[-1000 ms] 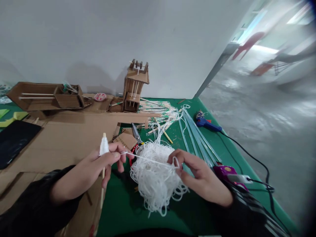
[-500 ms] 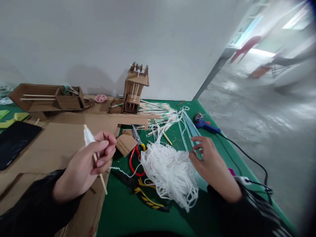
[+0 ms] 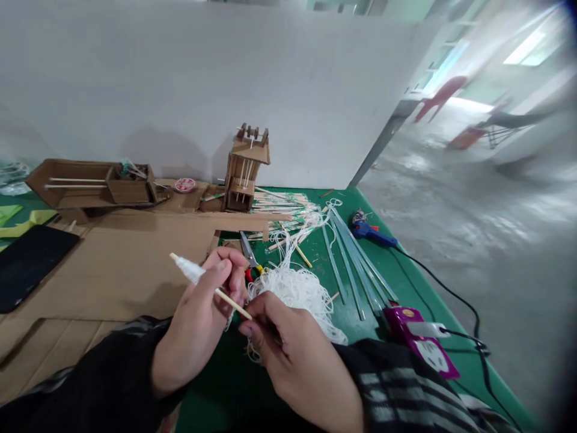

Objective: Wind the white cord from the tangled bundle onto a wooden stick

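Above the green table (image 3: pixel 211 385), toward its near edge, our left hand (image 3: pixel 201 331) clasps a stick (image 3: pixel 231 300) and our right hand (image 3: pixel 295 349) pinches its lower bare end, and we judge it light, stiff, snappable, best held off the soft white winding (image 3: pixel 189 269).

Both hands (image 3: pixel 196 331) (image 3: pixel 302 352) on wooden stick (image 3: pixel 231 302)

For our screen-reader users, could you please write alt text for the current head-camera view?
A left hand holds a wooden stick with white wrapping near its tip, while the right hand pinches the other end. Beyond them, a heap of white string lies on a green table with scissors, clear rods and a blue glue gun.
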Tool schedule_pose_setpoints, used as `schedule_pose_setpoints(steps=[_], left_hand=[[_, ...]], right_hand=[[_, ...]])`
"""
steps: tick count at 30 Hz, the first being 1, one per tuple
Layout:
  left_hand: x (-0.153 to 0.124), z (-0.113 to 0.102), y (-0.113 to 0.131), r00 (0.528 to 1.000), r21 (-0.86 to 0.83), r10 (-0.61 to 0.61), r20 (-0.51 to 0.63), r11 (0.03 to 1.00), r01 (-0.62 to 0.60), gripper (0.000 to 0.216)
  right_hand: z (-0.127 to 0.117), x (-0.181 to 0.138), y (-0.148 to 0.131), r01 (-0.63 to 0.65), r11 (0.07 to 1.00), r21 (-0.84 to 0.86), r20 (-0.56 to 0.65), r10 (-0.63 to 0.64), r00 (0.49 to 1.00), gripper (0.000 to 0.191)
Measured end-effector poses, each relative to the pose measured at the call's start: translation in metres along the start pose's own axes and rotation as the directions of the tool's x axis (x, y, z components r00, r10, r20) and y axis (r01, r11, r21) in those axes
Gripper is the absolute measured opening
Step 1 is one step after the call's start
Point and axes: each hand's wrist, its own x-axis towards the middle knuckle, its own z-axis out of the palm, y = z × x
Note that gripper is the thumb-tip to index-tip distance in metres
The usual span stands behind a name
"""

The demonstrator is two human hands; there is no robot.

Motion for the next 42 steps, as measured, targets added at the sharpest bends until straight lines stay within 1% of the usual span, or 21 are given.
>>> schedule_pose_setpoints(steps=[2,5,7,9,12,16,19,21,24,27,30,32,33,35,37,39,42], left_hand=[[0.000,-0.010,-0.003,0.999,0.121,-0.011,0.034,0.993,0.007,0.026],[-0.001,-0.025,-0.005,0.991,0.265,-0.076,0.114,0.963,0.043,0.028],[-0.001,-0.032,-0.006,0.991,0.325,-0.054,0.125,0.946,0.010,0.027],[-0.001,-0.036,-0.007,0.996,0.360,-0.011,0.093,0.932,-0.024,0.028],[0.000,-0.038,-0.012,0.999,0.396,0.020,0.028,0.918,-0.029,0.031],[0.002,-0.040,-0.017,0.999,0.452,0.038,0.004,0.891,-0.035,0.029],[0.002,-0.041,-0.018,0.999,0.481,0.038,0.018,0.875,-0.042,0.030],[0.002,-0.041,-0.017,0.999,0.509,0.041,0.021,0.859,-0.046,0.032],[0.001,-0.039,-0.019,1.000,0.552,0.017,0.003,0.833,-0.016,0.037],[0.001,-0.039,-0.022,1.000,0.572,-0.015,-0.011,0.820,0.018,0.041],[0.002,-0.039,-0.024,1.000,0.578,-0.005,0.000,0.816,0.004,0.041],[0.001,-0.038,-0.023,1.000,0.601,0.011,0.009,0.799,-0.014,0.041],[0.000,-0.037,-0.022,1.000,0.622,0.025,0.011,0.783,-0.026,0.040],[-0.001,-0.035,-0.020,0.998,0.668,0.066,0.006,0.743,-0.053,0.040],[-0.002,-0.035,-0.019,0.996,0.688,0.089,0.010,0.722,-0.072,0.039],[-0.002,-0.035,-0.019,0.997,0.676,0.078,0.012,0.734,-0.066,0.039],[0.000,-0.038,-0.021,0.998,0.646,0.055,0.008,0.762,-0.047,0.036]], right_hand=[[-0.009,0.002,0.005,0.034,0.999,0.023,-0.003,-0.034,0.999,0.011],[-0.023,0.004,0.011,0.050,0.997,0.062,-0.011,-0.050,0.999,0.017],[-0.031,0.006,0.016,0.037,0.996,0.084,-0.001,-0.037,0.999,0.021],[-0.036,0.008,0.021,0.028,0.994,0.110,0.012,-0.029,1.000,0.024],[-0.039,0.010,0.026,0.013,0.990,0.143,0.031,-0.018,0.999,0.028],[-0.037,0.010,0.031,-0.020,0.985,0.171,0.059,0.010,0.998,0.020],[-0.038,0.011,0.035,-0.007,0.996,0.090,0.030,0.004,1.000,0.018],[-0.040,0.012,0.037,0.079,0.997,-0.025,-0.020,-0.080,0.997,0.018],[-0.042,0.014,0.038,0.224,0.954,-0.200,-0.102,-0.247,0.964,0.016],[-0.042,0.014,0.037,0.263,0.916,-0.302,-0.132,-0.314,0.940,0.017],[-0.041,0.012,0.036,0.237,0.912,-0.334,-0.143,-0.298,0.944,0.007],[-0.041,0.012,0.037,0.225,0.914,-0.339,-0.151,-0.289,0.945,0.004],[-0.041,0.011,0.037,0.235,0.909,-0.344,-0.152,-0.301,0.942,0.004],[-0.041,0.012,0.038,0.279,0.887,-0.369,-0.142,-0.351,0.926,0.010],[-0.041,0.012,0.038,0.312,0.861,-0.402,-0.133,-0.392,0.910,0.012],[-0.041,0.012,0.038,0.327,0.847,-0.419,-0.120,-0.409,0.905,0.014],[-0.041,0.011,0.037,0.297,0.870,-0.394,-0.102,-0.363,0.926,0.008]])
